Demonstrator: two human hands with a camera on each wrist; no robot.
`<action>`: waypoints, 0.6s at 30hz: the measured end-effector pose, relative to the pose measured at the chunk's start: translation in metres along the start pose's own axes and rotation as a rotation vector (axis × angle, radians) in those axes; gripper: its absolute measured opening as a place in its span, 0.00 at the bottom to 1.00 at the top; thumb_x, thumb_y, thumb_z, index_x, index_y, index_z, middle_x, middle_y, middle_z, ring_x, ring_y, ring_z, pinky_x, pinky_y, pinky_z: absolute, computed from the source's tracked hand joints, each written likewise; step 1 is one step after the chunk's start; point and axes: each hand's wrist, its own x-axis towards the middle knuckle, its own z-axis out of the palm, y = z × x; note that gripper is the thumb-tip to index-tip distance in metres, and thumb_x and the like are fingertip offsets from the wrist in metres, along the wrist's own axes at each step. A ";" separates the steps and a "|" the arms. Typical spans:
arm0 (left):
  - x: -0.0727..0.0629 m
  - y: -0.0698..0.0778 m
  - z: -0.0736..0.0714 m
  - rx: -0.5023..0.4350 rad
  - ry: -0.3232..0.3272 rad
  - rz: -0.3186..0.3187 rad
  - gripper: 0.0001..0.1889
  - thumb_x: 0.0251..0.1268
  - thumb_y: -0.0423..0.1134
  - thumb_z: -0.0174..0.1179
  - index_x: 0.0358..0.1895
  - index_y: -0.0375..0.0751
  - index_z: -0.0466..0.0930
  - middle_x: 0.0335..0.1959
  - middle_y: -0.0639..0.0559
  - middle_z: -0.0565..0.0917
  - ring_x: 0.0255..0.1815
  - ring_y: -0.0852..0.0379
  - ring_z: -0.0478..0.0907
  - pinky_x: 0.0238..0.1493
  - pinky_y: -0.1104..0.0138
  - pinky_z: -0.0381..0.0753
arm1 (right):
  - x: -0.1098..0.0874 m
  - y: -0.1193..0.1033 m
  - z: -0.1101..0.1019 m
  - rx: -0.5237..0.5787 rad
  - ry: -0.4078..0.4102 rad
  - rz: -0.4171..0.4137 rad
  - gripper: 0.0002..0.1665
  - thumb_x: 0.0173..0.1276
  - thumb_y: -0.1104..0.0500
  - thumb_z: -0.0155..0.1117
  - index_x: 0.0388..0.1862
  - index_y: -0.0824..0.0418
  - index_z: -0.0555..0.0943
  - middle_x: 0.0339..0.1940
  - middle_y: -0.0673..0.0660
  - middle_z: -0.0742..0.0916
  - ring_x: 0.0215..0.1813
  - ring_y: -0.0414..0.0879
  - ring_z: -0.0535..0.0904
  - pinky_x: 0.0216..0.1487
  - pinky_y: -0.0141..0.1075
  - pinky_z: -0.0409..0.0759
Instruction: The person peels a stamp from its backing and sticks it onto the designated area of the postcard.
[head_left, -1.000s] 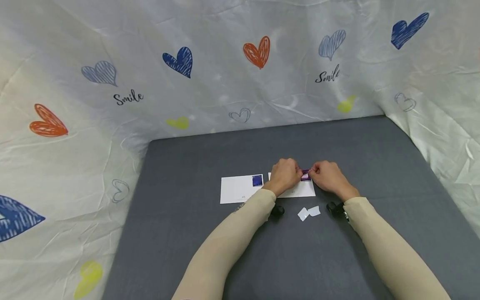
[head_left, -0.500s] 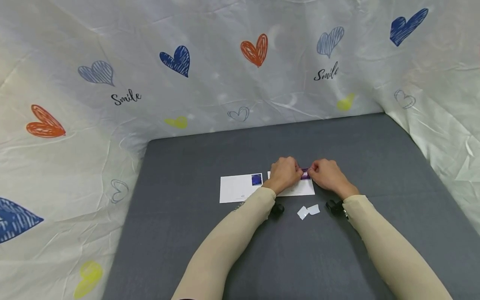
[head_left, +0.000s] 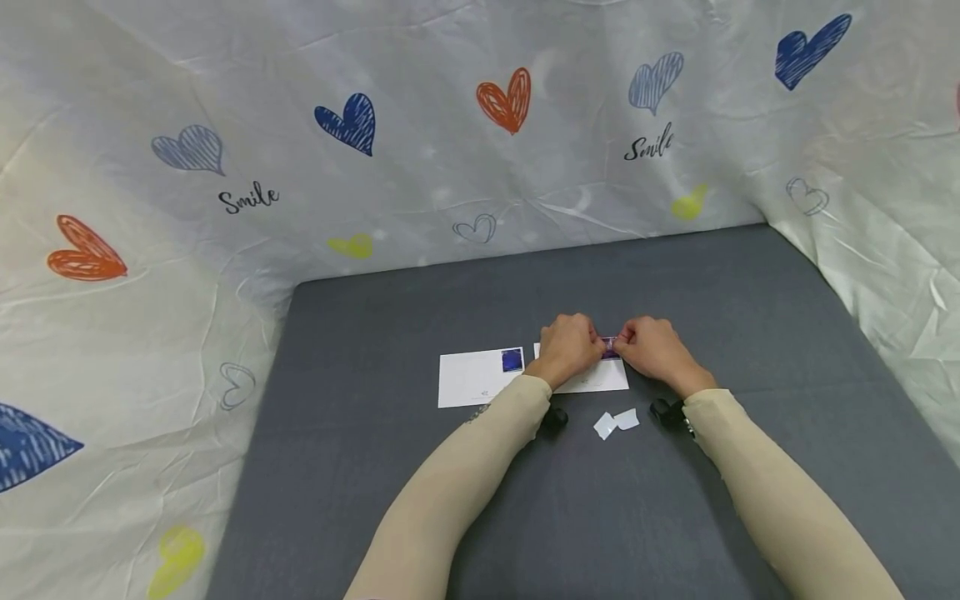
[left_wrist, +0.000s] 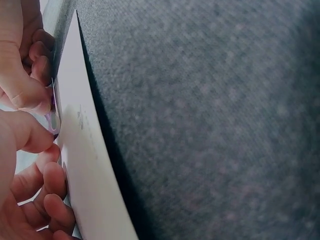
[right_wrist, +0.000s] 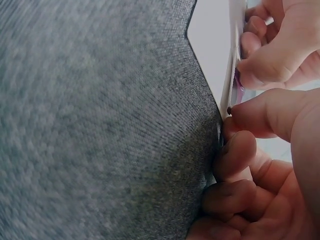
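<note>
A purple stamp (head_left: 611,347) lies over the upper right corner of a white envelope (head_left: 594,380). My left hand (head_left: 567,343) pinches the stamp's left edge between thumb and fingertips, its wrist covering part of the envelope. On the opposite edge, my right hand (head_left: 656,350) pinches the same stamp. Both wrist views show the thumbs almost meeting, with only a sliver of purple stamp (left_wrist: 53,121) between them at the envelope's surface. To the left lies a second white envelope (head_left: 471,382), with a dark blue stamp (head_left: 512,361) at its top right corner.
Two small white paper scraps (head_left: 604,426) lie on the grey table (head_left: 375,467), between the forearms and nearer the body. Behind the table hangs a pale cloth (head_left: 420,150) printed with hearts. Dark wrist devices (head_left: 667,412) sit under both wrists.
Both hands stay at the same corner, still pinching the purple stamp, with only tiny finger shifts. The head view has tilted slightly; the envelopes and scraps keep their places.
</note>
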 end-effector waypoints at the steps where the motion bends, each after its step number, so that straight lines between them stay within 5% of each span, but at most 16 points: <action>1: -0.001 0.000 -0.001 -0.001 0.001 0.001 0.20 0.67 0.46 0.66 0.14 0.56 0.77 0.14 0.63 0.76 0.22 0.59 0.76 0.34 0.59 0.73 | 0.000 -0.001 0.000 0.000 0.004 -0.003 0.11 0.67 0.54 0.64 0.25 0.54 0.83 0.23 0.51 0.85 0.29 0.50 0.80 0.31 0.41 0.74; 18: -0.004 0.001 -0.001 -0.005 0.020 -0.007 0.16 0.64 0.47 0.68 0.18 0.56 0.78 0.18 0.61 0.78 0.26 0.58 0.77 0.42 0.55 0.74 | 0.001 0.001 0.003 -0.016 0.034 -0.018 0.10 0.64 0.53 0.66 0.23 0.53 0.83 0.22 0.52 0.85 0.28 0.52 0.80 0.31 0.43 0.75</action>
